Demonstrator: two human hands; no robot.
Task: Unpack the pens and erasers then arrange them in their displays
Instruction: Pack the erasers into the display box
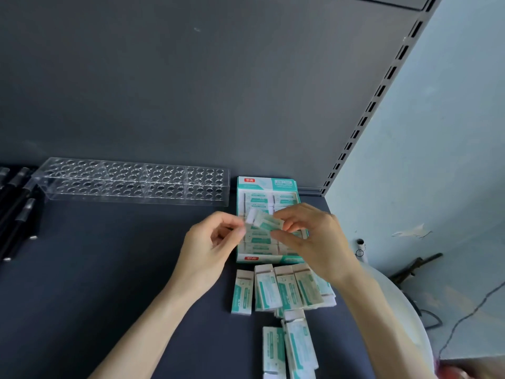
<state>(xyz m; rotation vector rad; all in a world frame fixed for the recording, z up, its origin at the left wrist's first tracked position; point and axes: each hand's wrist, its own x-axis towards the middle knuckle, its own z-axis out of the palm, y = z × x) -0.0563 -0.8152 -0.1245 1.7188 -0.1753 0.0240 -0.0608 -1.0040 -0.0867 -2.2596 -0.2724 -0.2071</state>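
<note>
Eraser in hand: An eraser [266,222] in a green-and-white sleeve is held in the air just above the display box [254,182], between the two hands.
Right hand: The right hand [310,237] grasps the eraser's sleeved body with curled fingers and thumb.
Left hand: The left hand [214,240] pinches the eraser's bare white end between thumb and forefinger; the other fingers are curled.
Display box: It lies flat on the shelf [123,269] by the back panel, with rows of erasers inside. The hands cover its middle, so how full it is cannot be told.
Loose erasers: A cluster of loose erasers [287,289] lies just in front of the box, with more trailing toward the near edge.
Pen rack: The clear pen rack [131,183] stands left of the box, and every hole that shows is empty.
Pens: Black pens [16,212] lie at the far left, beside the rack.
Progress: The erasers look partly sorted and the pens not yet begun, so well over half seems left.
Around: A slotted upright [382,86], a pale wall [451,132], a white round object [396,310] and a cable [464,318] lie to the right.
In the way: The loose erasers crowd the shelf in front of the box.
</note>
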